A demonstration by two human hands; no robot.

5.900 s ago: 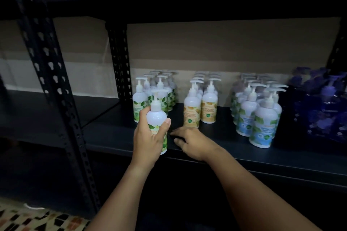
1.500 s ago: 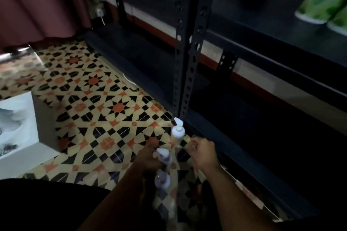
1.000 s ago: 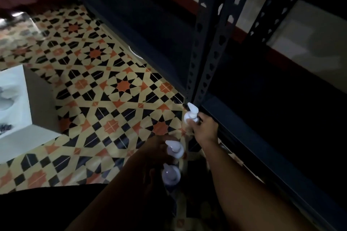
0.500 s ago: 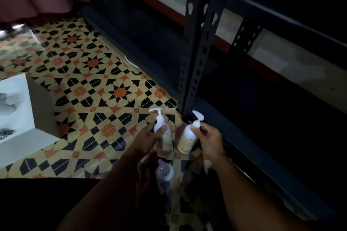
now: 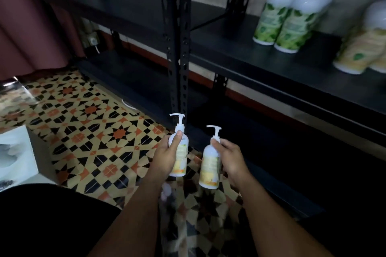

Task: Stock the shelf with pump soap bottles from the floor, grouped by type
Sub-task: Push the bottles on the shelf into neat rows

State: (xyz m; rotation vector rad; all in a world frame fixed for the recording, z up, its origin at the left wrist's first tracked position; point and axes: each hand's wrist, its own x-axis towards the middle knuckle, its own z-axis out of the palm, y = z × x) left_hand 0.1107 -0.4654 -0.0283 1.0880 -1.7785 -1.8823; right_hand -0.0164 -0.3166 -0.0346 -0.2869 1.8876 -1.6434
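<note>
Your left hand [image 5: 167, 157] is wrapped around the body of one yellow-labelled bottle [image 5: 179, 148], thumb up near its shoulder, and your right hand [image 5: 230, 159] is closed on a second yellow bottle [image 5: 210, 168] just beside it; both bottles stand roughly upright, pumps on top, lifted clear of the tiled floor [image 5: 83, 127]. Their place lies up and to your right: the yellow group [image 5: 363, 52] stands on the shelf [image 5: 261, 64] at the far right edge of view, so your right hand is the nearer one and will likely arrive first. Between you and that group stand the green-labelled bottles [image 5: 279, 23], which the yellow ones should pass, not join. The black slotted post [image 5: 176, 37] rises directly behind the left bottle's pump, and the shelf's front edge juts out above your hands, so swing out before lifting. One more blurred bottle [image 5: 167, 192] seems to wait on the floor under your left wrist. A white box [image 5: 16, 152] sits well off to the left.
</note>
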